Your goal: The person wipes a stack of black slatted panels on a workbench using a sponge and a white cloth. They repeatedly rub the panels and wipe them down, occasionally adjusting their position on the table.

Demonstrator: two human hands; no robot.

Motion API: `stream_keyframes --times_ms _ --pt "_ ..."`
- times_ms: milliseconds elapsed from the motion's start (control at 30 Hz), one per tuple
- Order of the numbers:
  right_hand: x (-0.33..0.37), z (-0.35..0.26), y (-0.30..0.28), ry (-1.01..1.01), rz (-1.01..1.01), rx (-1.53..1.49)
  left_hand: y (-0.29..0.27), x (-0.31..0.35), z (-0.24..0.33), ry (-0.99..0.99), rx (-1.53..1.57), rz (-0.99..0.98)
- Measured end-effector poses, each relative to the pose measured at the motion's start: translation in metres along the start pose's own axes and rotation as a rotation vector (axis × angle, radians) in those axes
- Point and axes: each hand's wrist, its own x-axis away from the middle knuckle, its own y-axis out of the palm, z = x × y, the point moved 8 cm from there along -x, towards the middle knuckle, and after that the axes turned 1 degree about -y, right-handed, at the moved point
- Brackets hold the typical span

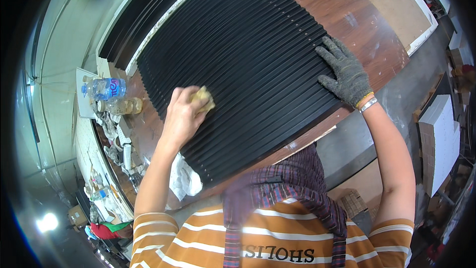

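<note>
Panel (248,64), black and ribbed, lies flat on the brown wooden counter (372,34) in front of the person; cannot tell whether it is one corrugated sheet or many strips set side by side. Probably light for its area, stiff along the ribs, likely floppier across them or loose if separate strips; surface has a slight sheen, so maybe a bit slippery. Not obviously fragile, though thin rib edges could dent or scratch. Best hold looks like the two jagged side edges, at the rib ends, with palms supporting from below. Left hand (183,114), bare, is curled with fingers bunched round a yellow sponge-like pad (206,100), over the panel's left part, near its left edge; pad seems to be on the ribs, exact contact hard to tell. Right hand (345,72), in a grey glove, is spread flat, gripping nothing, fingers resting on the panel's right edge. So panel sits under and between both hands, most of it beyond them. Crumpled white sheet (185,177) lies beside its near left corner.
</note>
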Motion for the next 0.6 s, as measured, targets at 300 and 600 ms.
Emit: stream_keyframes --times_ms 300,600 --pt "-0.001 -0.001 0.000 -0.013 -0.015 0.022 0.010 -0.081 0.079 0.261 0.050 -0.044" --pt "0.001 0.003 0.000 0.024 -0.007 0.008 0.010 -0.104 0.100 0.527 0.193 0.098"
